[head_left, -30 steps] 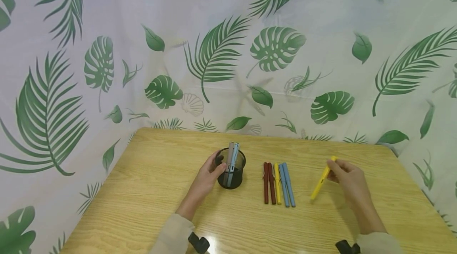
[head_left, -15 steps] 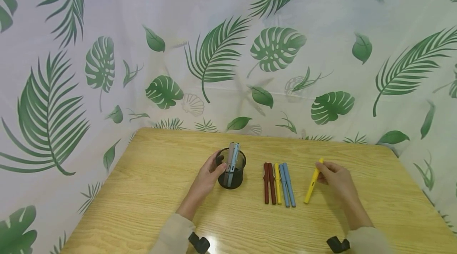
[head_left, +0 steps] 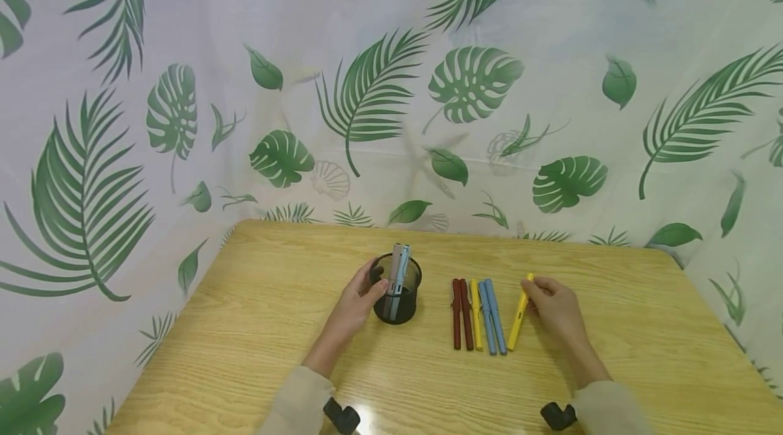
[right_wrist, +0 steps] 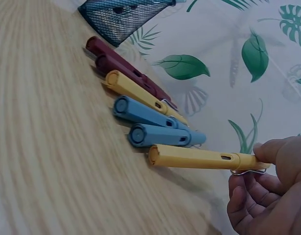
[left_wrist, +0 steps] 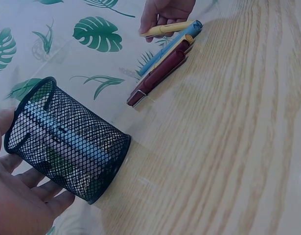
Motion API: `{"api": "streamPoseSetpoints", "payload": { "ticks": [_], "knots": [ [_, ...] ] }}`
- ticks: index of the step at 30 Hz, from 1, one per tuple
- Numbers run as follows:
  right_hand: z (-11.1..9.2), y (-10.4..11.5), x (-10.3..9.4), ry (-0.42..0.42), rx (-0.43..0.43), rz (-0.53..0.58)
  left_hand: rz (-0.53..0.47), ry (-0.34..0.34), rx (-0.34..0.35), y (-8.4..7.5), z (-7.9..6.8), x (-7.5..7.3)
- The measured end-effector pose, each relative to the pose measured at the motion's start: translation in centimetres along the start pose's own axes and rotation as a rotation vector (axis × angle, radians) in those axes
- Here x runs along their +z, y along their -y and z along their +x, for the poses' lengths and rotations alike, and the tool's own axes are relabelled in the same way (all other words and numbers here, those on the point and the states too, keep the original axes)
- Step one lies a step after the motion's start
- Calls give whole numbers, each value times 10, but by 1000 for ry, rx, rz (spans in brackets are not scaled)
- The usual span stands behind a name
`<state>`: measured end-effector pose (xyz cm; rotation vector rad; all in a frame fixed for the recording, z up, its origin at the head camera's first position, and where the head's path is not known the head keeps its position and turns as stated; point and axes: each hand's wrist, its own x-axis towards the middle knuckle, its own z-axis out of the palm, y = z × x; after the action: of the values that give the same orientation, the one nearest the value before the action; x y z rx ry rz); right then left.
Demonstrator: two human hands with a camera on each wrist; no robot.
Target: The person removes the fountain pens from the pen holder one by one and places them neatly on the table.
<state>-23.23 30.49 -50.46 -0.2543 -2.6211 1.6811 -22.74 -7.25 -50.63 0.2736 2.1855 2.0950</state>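
My left hand [head_left: 356, 297] grips a black mesh pen cup [left_wrist: 74, 142] from its left side, thumb at the rim. Inside the cup stand a grey pen [head_left: 394, 265] and a light blue pen [head_left: 402, 270]. My right hand [head_left: 555, 306] pinches the capped end of a yellow pen [right_wrist: 194, 157], whose other end points down at the table. Left of it lies a row of pens: two blue pens, the nearer one [head_left: 497, 316] closest to my hand, then another yellow pen [head_left: 476, 316] and two dark red pens [head_left: 456, 316].
The wooden table [head_left: 245, 340] reaches back to a white leaf-print cloth [head_left: 391, 95] that hangs behind and at both sides. A dark wrist camera [head_left: 558, 415] sits by the right sleeve, another [head_left: 341, 416] by the left.
My right hand has moved left with the yellow pen, bringing it beside the blue pens and lower to the table. My left hand and the pen cup have stayed in place.
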Motion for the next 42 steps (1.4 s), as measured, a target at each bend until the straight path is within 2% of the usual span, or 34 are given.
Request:
{"api": "streamPoseSetpoints", "payload": {
  "ticks": [12,20,30,36,42],
  "knots": [
    [1,-2,19,-60,-48,5,-9,1,-4,-1,-1,1],
    [1,1,28,-119,-93,-108,-10,-2,-6,-1,-2,1],
    [1,2,31,-93,-88,-190,-11,3,-8,0,-2,1],
    [2,2,31,-78,-84,-192,-28,10,4,0,-1,1],
    [0,2,33,-98,-87,-206,-35,14,10,1,-1,0]
  ]
}}
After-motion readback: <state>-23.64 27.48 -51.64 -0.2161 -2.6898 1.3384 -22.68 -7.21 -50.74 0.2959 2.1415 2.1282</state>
